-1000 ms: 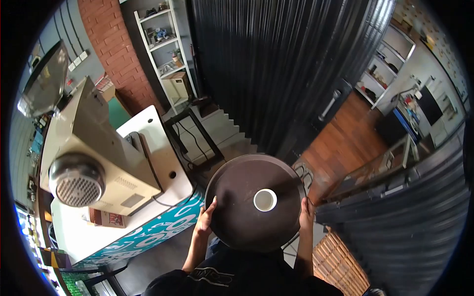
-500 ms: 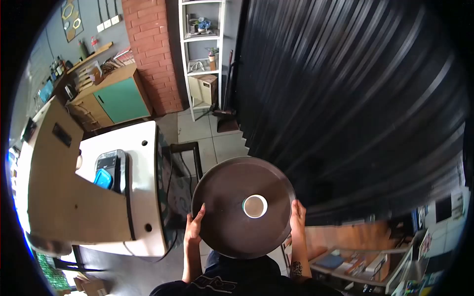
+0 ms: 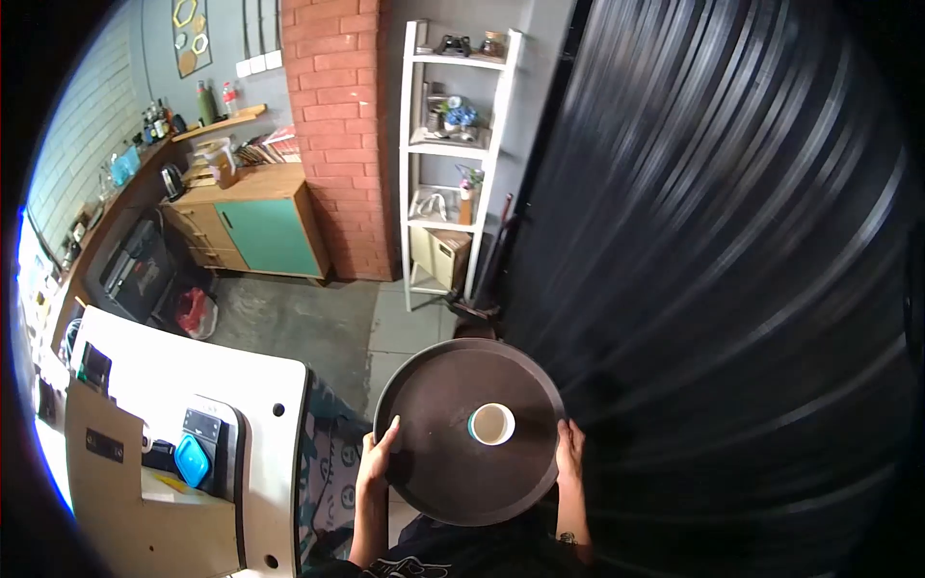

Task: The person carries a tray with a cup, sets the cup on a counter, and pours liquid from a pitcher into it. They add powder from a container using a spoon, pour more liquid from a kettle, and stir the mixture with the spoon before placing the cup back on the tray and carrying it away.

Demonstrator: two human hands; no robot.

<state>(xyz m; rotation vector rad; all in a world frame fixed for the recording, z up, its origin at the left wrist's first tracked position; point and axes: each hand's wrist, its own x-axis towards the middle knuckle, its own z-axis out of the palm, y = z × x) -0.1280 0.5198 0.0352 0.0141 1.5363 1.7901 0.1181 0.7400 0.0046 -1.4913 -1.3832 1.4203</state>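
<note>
I carry a round dark brown tray (image 3: 434,462) level in front of me, gripped at both sides. My left hand (image 3: 376,460) clasps its left rim, thumb on top. My right hand (image 3: 568,451) clasps the right rim. A small teal cup (image 3: 491,424) with a white inside and light brown drink stands upright near the tray's middle, slightly right.
A white counter (image 3: 207,385) with a machine (image 3: 145,501) and a blue-lidded box (image 3: 192,460) is at my left. Ahead stand a white shelf unit (image 3: 453,154), a brick pillar (image 3: 337,135) and a teal-door cabinet (image 3: 265,231). A black corrugated wall (image 3: 723,289) fills the right.
The view has swung left: the counter slid down and left, the brick pillar, shelf and cabinet came to the centre. Tray, cup and both hands kept their hold.
</note>
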